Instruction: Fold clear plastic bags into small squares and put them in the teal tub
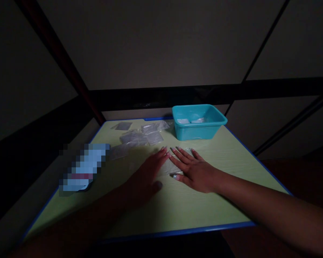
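Near the middle of the green table (204, 211), a clear plastic packet (170, 167) lies flat. My right hand (195, 172) rests palm down over its right part, fingers spread. On its left side is my left hand (148, 175), fingers stretched out and thumb apart, the fingertips at the packet's edge. The two hands' fingertips nearly meet, and they hide part of the packet. Behind my left hand, several clear packets (133, 137) lie in a loose, overlapping group.
A turquoise basket (196, 132) with white and clear pieces inside stands at the back right. A pixelated light-blue object (87, 166) lies at the left edge. One dark grey flat packet (123, 125) is at the back left. A wall rises behind the table.
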The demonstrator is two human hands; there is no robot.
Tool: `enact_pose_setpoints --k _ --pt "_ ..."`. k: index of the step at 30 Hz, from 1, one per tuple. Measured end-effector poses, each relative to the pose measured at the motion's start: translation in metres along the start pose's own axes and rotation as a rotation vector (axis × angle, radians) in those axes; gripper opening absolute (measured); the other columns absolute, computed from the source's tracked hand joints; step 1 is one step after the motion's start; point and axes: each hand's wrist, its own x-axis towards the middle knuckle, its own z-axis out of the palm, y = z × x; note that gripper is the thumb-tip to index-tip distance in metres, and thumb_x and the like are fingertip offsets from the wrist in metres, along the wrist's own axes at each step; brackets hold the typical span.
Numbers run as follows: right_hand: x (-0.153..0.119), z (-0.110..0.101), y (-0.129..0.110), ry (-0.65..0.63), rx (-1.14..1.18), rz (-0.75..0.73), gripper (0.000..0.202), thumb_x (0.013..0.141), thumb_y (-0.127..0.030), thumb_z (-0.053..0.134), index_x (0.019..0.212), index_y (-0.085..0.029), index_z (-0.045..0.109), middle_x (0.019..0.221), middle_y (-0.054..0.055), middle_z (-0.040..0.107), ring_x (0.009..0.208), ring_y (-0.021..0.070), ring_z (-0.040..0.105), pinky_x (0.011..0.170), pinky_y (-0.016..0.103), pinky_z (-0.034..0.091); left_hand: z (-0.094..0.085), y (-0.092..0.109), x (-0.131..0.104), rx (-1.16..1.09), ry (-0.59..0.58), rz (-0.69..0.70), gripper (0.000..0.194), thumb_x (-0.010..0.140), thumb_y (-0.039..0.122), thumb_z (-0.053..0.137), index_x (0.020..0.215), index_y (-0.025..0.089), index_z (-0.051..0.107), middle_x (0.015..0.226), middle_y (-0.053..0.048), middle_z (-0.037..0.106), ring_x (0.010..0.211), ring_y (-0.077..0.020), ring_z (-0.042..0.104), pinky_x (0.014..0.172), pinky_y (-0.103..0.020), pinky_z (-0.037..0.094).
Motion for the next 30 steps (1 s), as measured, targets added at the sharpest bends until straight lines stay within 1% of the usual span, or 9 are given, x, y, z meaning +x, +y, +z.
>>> enact_pose_setpoints --k 3,7,11,16,18,21,24,28,30 --pt "0.001 0.001 0.001 0.016 0.006 -0.007 0.068 0.094 -0.057 0.032 0.151 -0.023 0.017 0.156 0.008 0.004 0.144 0.0300 0.004 0.112 0.060 0.008 0.009 0.004 -0.001 0.156 -0.180 -0.026 0.077 0.092 0.064 0.017 0.152 0.015 0.010 0.157 -0.015 0.011 0.145 -0.0311 0.010 0.115 -0.052 0.016" --pt "0.001 0.003 0.004 0.031 0.029 -0.016 0.068 0.093 -0.056 0.034 0.151 -0.026 0.015 0.156 0.007 0.006 0.143 0.0309 0.006 0.110 0.063 0.009 0.014 0.004 -0.001 0.343 -0.264 -0.191 0.077 0.093 0.063 0.022 0.149 0.011 0.019 0.155 -0.021 0.016 0.144 -0.0327 0.009 0.112 -0.056 0.017" --pt "0.002 0.004 0.005 0.050 0.048 -0.019 0.067 0.092 -0.058 0.036 0.150 -0.030 0.017 0.156 0.005 0.007 0.143 0.0318 0.007 0.110 0.063 0.010 0.013 0.008 -0.004 0.395 -0.270 -0.302 0.076 0.092 0.063 0.026 0.150 0.015 0.019 0.156 -0.021 0.014 0.144 -0.0356 0.006 0.110 -0.060 0.016" --pt "0.002 0.003 0.004 0.021 0.045 0.003 0.067 0.092 -0.057 0.036 0.150 -0.029 0.018 0.156 0.005 0.006 0.143 0.0331 0.004 0.109 0.065 0.008 0.011 0.016 -0.007 0.417 -0.270 -0.453 0.073 0.089 0.066 0.032 0.150 0.028 0.021 0.157 -0.019 0.010 0.140 -0.0485 0.004 0.099 -0.075 0.015" --pt "0.002 0.002 0.004 0.015 0.043 0.011 0.067 0.092 -0.058 0.036 0.150 -0.030 0.017 0.156 0.004 0.006 0.143 0.0335 0.003 0.109 0.066 0.007 0.011 0.017 -0.008 0.423 -0.261 -0.509 0.074 0.087 0.068 0.034 0.149 0.030 0.023 0.157 -0.020 0.010 0.138 -0.0528 0.003 0.094 -0.079 0.014" --pt "0.001 0.002 0.004 0.020 0.034 0.012 0.067 0.092 -0.058 0.035 0.150 -0.030 0.016 0.156 0.003 0.006 0.143 0.0335 0.002 0.109 0.066 0.007 0.011 0.016 -0.007 0.427 -0.194 -0.554 0.076 0.085 0.070 0.035 0.148 0.029 0.027 0.156 -0.021 0.014 0.137 -0.0552 0.006 0.092 -0.080 0.015" --pt "0.001 0.003 0.004 0.001 0.005 0.015 0.067 0.093 -0.058 0.033 0.150 -0.029 0.015 0.156 0.003 0.004 0.143 0.0328 0.001 0.109 0.066 0.006 0.010 0.015 -0.004 0.416 -0.157 -0.475 0.078 0.086 0.069 0.035 0.149 0.023 0.026 0.156 -0.021 0.013 0.139 -0.0499 0.007 0.097 -0.075 0.017" --pt "0.001 0.006 0.006 0.036 0.000 0.001 0.066 0.092 -0.059 0.032 0.150 -0.028 0.021 0.156 0.005 0.008 0.143 0.0340 0.004 0.109 0.067 0.008 0.009 0.017 0.004 0.391 -0.211 -0.216 0.079 0.089 0.066 0.030 0.149 0.015 0.023 0.155 -0.021 0.016 0.144 -0.0362 0.009 0.108 -0.065 0.013" --pt "0.001 0.008 0.007 0.045 -0.023 0.000 0.066 0.093 -0.059 0.031 0.149 -0.026 0.025 0.156 0.006 0.009 0.143 0.0338 0.005 0.109 0.066 0.009 0.011 0.018 0.008 0.378 -0.235 -0.144 0.078 0.091 0.064 0.029 0.149 0.013 0.022 0.155 -0.019 0.019 0.144 -0.0321 0.013 0.110 -0.061 0.013"
